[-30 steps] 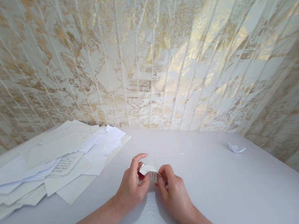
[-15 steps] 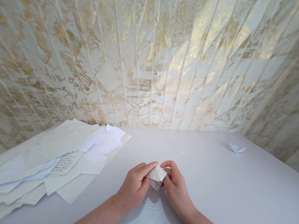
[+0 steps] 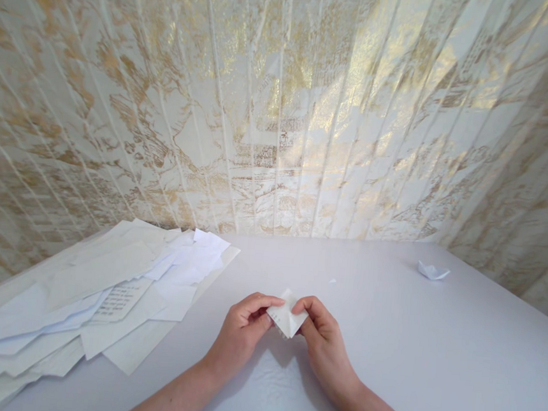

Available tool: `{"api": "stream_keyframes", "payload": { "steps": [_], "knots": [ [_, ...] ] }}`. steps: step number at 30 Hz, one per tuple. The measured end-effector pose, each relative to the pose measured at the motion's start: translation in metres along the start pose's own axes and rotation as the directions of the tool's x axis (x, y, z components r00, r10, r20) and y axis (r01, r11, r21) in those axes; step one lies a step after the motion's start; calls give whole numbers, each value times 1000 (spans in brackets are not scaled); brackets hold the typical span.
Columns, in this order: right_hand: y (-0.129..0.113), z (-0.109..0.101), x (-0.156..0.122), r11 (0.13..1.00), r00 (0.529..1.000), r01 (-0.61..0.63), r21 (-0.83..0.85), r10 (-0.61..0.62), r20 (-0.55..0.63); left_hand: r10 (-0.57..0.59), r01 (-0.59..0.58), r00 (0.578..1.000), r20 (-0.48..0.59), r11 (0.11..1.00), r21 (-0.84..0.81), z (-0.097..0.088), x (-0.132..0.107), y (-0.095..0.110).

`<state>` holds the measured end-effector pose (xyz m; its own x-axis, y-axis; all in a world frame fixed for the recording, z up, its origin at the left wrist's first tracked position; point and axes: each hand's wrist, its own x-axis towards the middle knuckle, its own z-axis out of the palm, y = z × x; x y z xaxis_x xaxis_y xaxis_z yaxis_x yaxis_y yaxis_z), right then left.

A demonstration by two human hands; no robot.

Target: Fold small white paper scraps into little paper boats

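Note:
Between my two hands is a small folded piece of paper [image 3: 288,318], off-white, with some print near its left corner. It is held just above the table and now shows a diamond-like outline. My left hand [image 3: 243,327] pinches its left corner between thumb and fingers. On the other side, my right hand [image 3: 320,331] grips the right corner, with a fingertip pressed on the upper face. The underside of the paper and some fingertips are hidden.
A spread pile of loose paper sheets [image 3: 104,280], one with printed text, covers the left of the white table [image 3: 384,369]. A small folded paper boat [image 3: 433,270] stands at the far right. A tiny paper scrap [image 3: 333,281] lies beyond my hands. A gold-patterned wall [image 3: 280,136] rises behind.
The folded paper has turned and flattened from a peaked shape to a diamond. My left fingers have moved from its top to its left corner, and my right fingers have closed on its right side.

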<state>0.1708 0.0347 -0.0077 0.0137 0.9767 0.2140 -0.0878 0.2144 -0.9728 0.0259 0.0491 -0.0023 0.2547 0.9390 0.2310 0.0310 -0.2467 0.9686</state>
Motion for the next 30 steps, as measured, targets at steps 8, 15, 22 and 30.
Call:
{"api": "stream_keyframes", "payload": {
  "steps": [8, 15, 22, 30],
  "knots": [
    [-2, -1, -1, 999, 1000, 9, -37, -9, -10, 32, -30, 999, -39, 998, 48, -1, 0, 2],
    [0, -1, -1, 999, 1000, 19, -33, -18, 23, 92, -91, 996, -6, 994, 68, 0, 1, 6],
    [8, -3, -1, 999, 998, 8, -46, -5, 58, 102, -96, 994, -41, 987, 127, 1, 2, 6],
    [1, -4, 2, 998, 1000, 14, -65, -14, 5, 36, -20, 992, -117, 991, 129, 0, 3, 4]
  ]
}}
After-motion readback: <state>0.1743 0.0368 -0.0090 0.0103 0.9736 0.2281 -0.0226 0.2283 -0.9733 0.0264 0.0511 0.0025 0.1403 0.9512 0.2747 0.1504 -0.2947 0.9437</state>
